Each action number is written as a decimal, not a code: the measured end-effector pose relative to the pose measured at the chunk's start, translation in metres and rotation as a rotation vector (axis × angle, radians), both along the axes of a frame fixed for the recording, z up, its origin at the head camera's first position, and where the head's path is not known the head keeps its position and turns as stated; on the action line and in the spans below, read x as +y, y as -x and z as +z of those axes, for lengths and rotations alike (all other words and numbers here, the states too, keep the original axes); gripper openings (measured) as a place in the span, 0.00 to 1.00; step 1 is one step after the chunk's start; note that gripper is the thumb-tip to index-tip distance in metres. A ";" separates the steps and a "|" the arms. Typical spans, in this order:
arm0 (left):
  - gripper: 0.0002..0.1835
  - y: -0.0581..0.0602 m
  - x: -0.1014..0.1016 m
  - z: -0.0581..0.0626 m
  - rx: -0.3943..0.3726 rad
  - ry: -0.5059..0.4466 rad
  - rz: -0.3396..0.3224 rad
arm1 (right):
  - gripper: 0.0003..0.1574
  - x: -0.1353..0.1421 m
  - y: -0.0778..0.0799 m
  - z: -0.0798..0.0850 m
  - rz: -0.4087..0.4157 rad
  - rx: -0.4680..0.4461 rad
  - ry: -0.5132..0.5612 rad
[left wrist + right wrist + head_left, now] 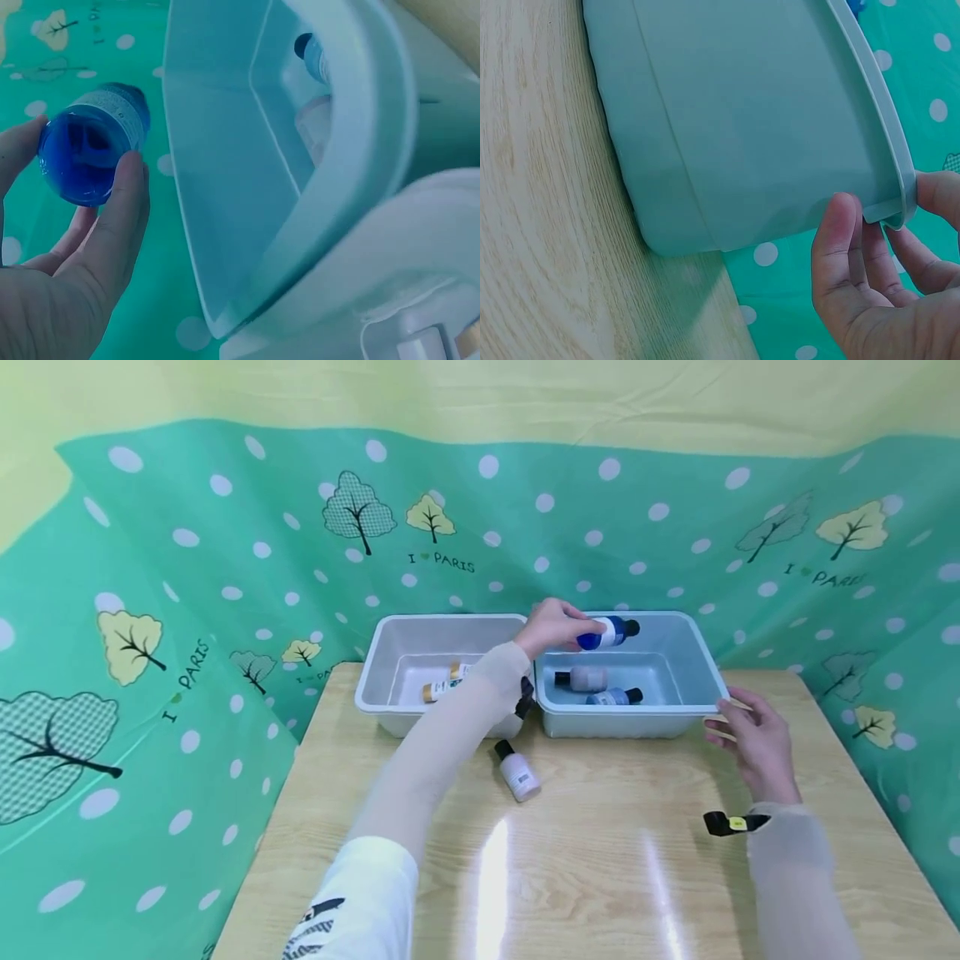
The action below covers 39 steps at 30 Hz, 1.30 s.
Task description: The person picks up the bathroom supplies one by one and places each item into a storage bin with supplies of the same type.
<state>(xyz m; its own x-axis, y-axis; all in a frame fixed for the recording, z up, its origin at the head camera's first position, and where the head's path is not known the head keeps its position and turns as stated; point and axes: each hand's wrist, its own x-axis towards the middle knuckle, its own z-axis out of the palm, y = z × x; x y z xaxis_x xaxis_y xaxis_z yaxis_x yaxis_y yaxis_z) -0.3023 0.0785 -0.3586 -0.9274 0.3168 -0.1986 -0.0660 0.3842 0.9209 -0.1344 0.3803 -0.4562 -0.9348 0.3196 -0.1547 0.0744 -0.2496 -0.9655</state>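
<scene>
My left hand (553, 625) grips a dark blue bottle (609, 632) with a white label and black cap. It is tilted on its side over the back of the light blue-grey bin (630, 710) on the right. In the left wrist view, fingers and thumb hold the bottle (90, 146) near its base. Inside that bin lie a pale pink bottle (588, 678) and a light blue bottle (615, 697), both black-capped. At the bin's front right corner, my right hand (757, 739) pinches the rim (900, 172) between thumb and fingers.
A grey-white bin (382, 693) stands close on the left, holding orange-capped small bottles (437, 692), partly hidden by my left forearm. Another pale pink bottle (519, 774) lies on the wooden table (600, 843) in front. A green dotted cloth (600, 527) hangs behind and at the sides.
</scene>
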 end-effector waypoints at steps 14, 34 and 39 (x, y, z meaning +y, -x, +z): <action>0.30 0.019 0.026 -0.023 0.039 0.259 -0.027 | 0.29 -0.010 -0.004 -0.003 0.015 0.039 0.007; 0.16 0.007 0.029 -0.017 -0.007 0.146 -0.039 | 0.33 -0.006 0.002 -0.003 -0.019 -0.001 -0.044; 0.11 -0.003 0.024 -0.009 0.039 0.067 -0.095 | 0.34 0.000 0.000 -0.003 -0.023 0.002 -0.032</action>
